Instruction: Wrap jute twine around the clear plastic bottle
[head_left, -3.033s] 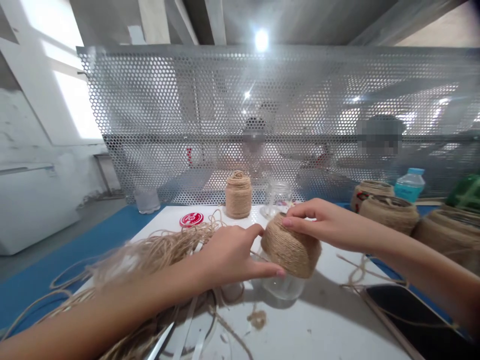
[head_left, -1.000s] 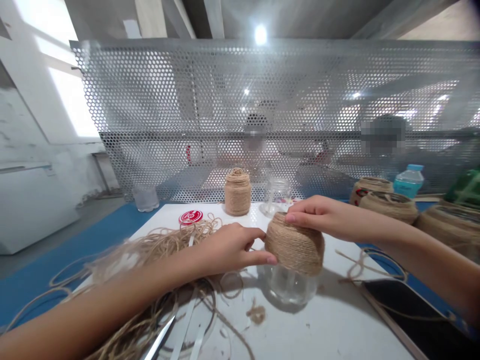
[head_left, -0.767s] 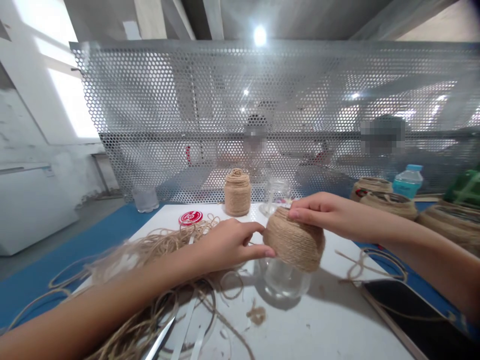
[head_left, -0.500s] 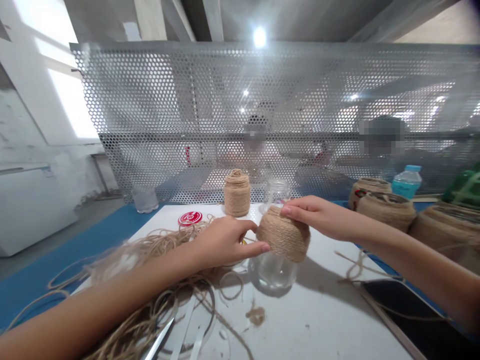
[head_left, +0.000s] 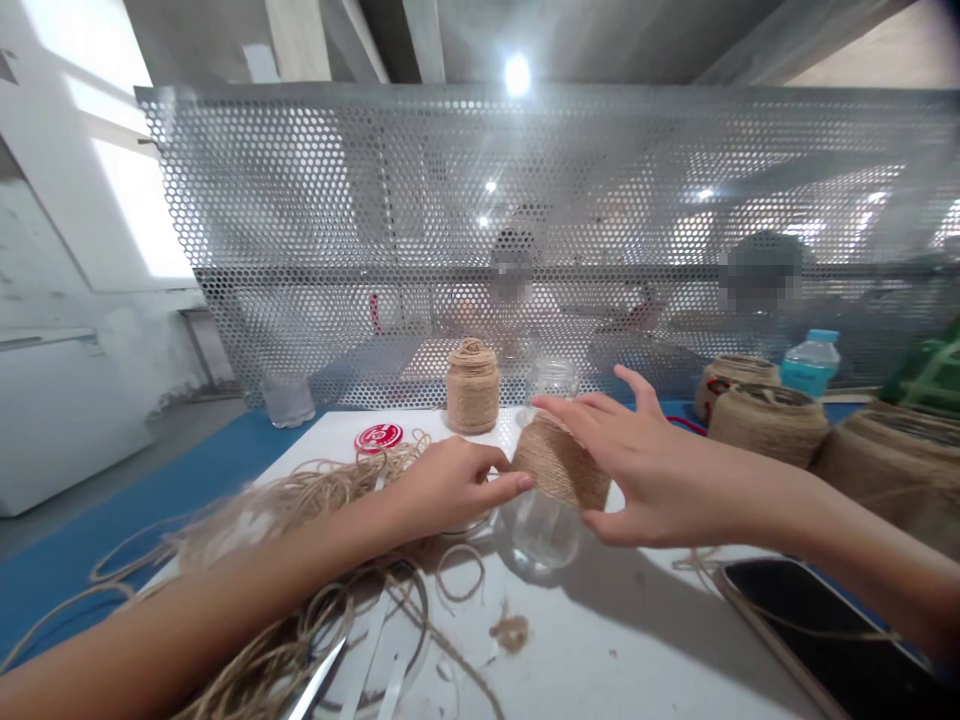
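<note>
Over at our left, a loose heap of twine (head_left: 330, 485) spreads across the worktop (head_left: 622, 640), and here's our left hand (head_left: 442, 485) in front of it: thumb and forefinger curve close together at the jar's nine o'clock edge. Whether they pinch a strand, we can't tell. Between our hands sits the twine-wrapped jar (head_left: 556, 468), at three o'clock from those left fingers, bare glass below the wrap, long axis running roughly twelve to six with a slight lean. Our right hand is the nearer, overlapping it: fingers spread wide, reaching over the top towards ten o'clock, thumb down by four. Further right lies a phone (head_left: 817, 620).
</note>
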